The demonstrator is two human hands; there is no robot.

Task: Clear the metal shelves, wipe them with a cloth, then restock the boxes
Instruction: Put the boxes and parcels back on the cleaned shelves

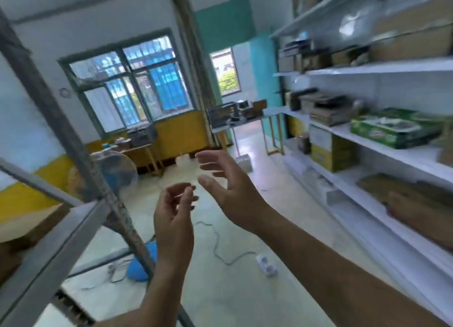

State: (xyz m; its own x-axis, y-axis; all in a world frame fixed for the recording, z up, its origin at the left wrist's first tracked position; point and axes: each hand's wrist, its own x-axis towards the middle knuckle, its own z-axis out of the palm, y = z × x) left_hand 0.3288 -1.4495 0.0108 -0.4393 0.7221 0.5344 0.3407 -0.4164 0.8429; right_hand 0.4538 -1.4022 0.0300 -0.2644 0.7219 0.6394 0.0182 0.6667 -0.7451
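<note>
Both my hands are raised in mid-air over the aisle and hold nothing. My left hand [175,218] has loosely curled fingers, palm turned to the right. My right hand [228,184] is just above it, fingers spread and relaxed. A grey metal shelf rack [81,223] stands close on the left, with a brown cardboard box [27,231] on its shelf. White shelves [382,68] run along the right wall, bearing brown boxes [411,39], a green box [387,129] and a yellow-white box [331,147]. No cloth is in view. The picture is motion-blurred.
On the floor lie a white power strip [267,265] with its cable, a blue object [144,263] by the rack's post and a standing fan [117,172]. Tables with clutter [242,113] stand at the far end below the windows. The aisle floor [220,290] runs between the racks.
</note>
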